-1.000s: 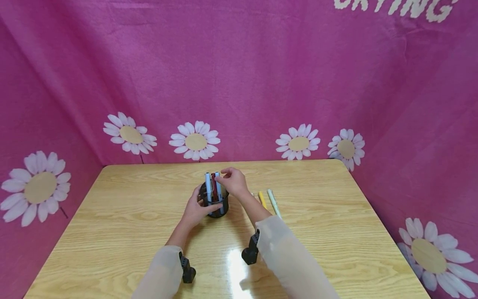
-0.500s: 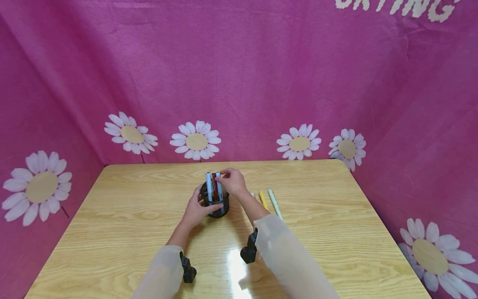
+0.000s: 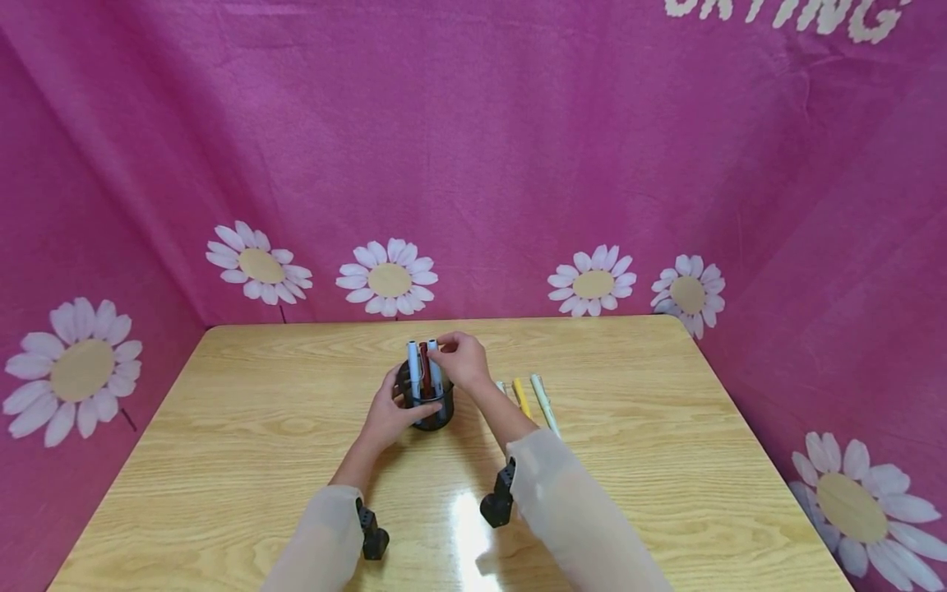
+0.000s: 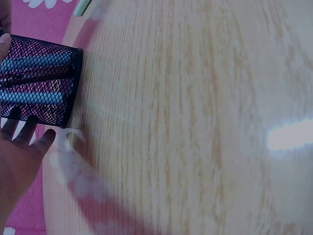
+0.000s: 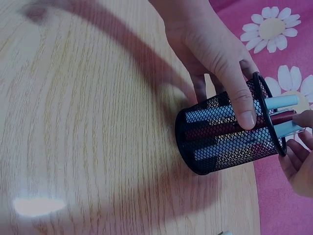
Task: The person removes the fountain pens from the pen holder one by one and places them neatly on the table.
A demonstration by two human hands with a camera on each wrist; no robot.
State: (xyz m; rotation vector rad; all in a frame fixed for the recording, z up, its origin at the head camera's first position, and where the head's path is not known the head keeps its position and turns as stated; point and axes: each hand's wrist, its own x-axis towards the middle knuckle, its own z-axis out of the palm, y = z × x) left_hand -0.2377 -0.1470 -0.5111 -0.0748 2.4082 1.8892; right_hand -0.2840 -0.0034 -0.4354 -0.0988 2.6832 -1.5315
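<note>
A black mesh pen cup (image 3: 435, 418) stands upright on the table. My left hand (image 3: 386, 415) grips it from the left, with the thumb across the near side; the right wrist view shows that thumb (image 5: 243, 110) pressed on the mesh. Inside stand a light blue pen (image 3: 413, 362), a dark red pen (image 3: 425, 372) and, on the right, another light blue pen (image 3: 436, 380). My right hand (image 3: 463, 362) pinches the top of the right-hand light blue pen, its fingertips close beside the red one. In the left wrist view the mesh cup (image 4: 39, 83) shows the pens through its wall.
Right of the cup, a yellow pen (image 3: 521, 397) and a pale green pen (image 3: 545, 403) lie on the wooden table (image 3: 666, 460). Another pale pen (image 3: 501, 386) is mostly hidden behind my right forearm. A pink curtain (image 3: 473, 164) with daisies encloses the table's back and sides.
Almost nothing differs. The pens' tops shift very slightly, while both hands keep their places at the cup.
</note>
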